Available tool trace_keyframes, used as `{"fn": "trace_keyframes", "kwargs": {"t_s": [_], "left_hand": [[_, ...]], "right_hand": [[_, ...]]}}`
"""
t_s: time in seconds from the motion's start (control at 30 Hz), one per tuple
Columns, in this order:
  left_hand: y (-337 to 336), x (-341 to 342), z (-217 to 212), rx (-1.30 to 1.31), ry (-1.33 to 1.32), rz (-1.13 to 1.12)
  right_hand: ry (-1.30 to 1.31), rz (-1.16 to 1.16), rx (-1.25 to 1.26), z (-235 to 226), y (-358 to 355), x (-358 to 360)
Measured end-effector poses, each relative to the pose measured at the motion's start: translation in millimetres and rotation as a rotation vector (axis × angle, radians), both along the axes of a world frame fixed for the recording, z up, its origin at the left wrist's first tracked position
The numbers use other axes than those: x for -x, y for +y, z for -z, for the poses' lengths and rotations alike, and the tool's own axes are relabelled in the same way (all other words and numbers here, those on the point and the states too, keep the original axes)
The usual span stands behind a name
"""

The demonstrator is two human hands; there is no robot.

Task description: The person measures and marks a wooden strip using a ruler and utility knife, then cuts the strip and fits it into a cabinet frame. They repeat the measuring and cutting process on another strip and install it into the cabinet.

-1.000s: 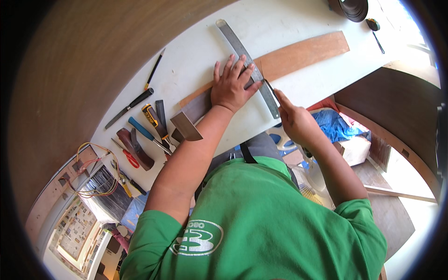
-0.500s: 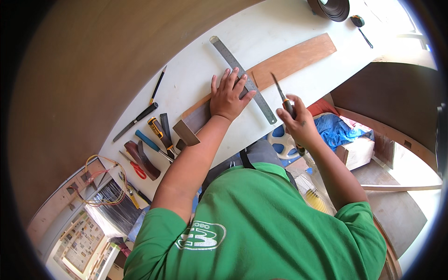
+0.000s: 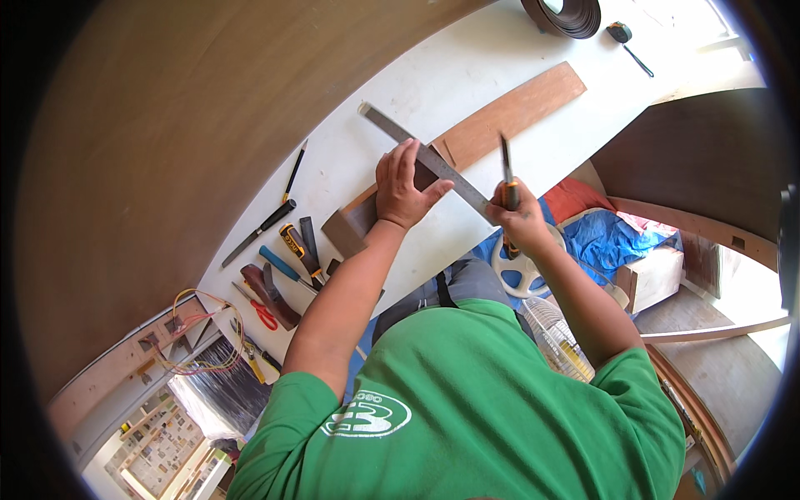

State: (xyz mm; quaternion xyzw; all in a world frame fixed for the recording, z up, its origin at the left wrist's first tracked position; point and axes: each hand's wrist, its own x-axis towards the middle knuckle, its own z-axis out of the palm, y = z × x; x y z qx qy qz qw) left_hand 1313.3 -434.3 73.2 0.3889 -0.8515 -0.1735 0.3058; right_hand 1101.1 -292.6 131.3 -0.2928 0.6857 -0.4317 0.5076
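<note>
My right hand (image 3: 523, 218) is wrapped round a cutter knife (image 3: 511, 196) with a black and yellow handle, its thin blade pointing up and away. Its fingers reach the near end of a steel ruler (image 3: 467, 190), which lies slantwise over a narrow wooden board (image 3: 517, 112). My left hand (image 3: 402, 190) rests across the board with thumb apart, its fingertips and thumb at the ruler's edge. Under that hand runs a dark brown strip (image 3: 425, 177), partly hidden by the fingers. A short brown flap (image 3: 342, 233) stands up near my left wrist.
Left on the white table (image 3: 333, 158) are a pencil (image 3: 295, 171), a file (image 3: 258, 233), a yellow-black handled tool (image 3: 300, 247), a blue-handled tool (image 3: 283, 265), a wooden plane (image 3: 271, 296) and red scissors (image 3: 265, 317). Far right are a brown roll (image 3: 575, 21) and tape measure (image 3: 619, 33).
The ruler has turned to a flatter slant, its far end coming nearer. My right hand with the knife has moved to the ruler's near end. My left fingers have drawn closer together.
</note>
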Motion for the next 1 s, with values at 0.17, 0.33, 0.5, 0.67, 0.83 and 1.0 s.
{"fn": "trace_keyframes", "kwargs": {"t_s": [0.17,0.33,0.5,0.67,0.83,1.0], "left_hand": [[0.5,-10.8,-6.8,-0.02,-0.066,0.008],[5.1,-22.7,-7.4,-0.085,-0.174,0.04],[11.7,-29.6,-43.4,-0.206,-0.017,0.004],[39.2,-60.0,-155.3,-0.847,0.508,0.038],[57.7,-92.3,-246.8,-1.02,0.757,0.049],[68.3,-111.2,-273.6,-0.838,0.727,0.09]], "right_hand": [[-0.064,0.055,0.103,-19.1,12.9,31.8],[-0.068,0.065,0.153,-31.0,5.2,73.2],[-0.024,-0.112,0.098,-35.2,-5.4,114.3],[0.004,-0.287,0.04,-20.6,-25.7,119.1],[-0.109,-0.429,0.074,-10.1,-62.3,93.5],[-0.124,-0.586,0.123,-5.7,-126.6,81.6]]}}
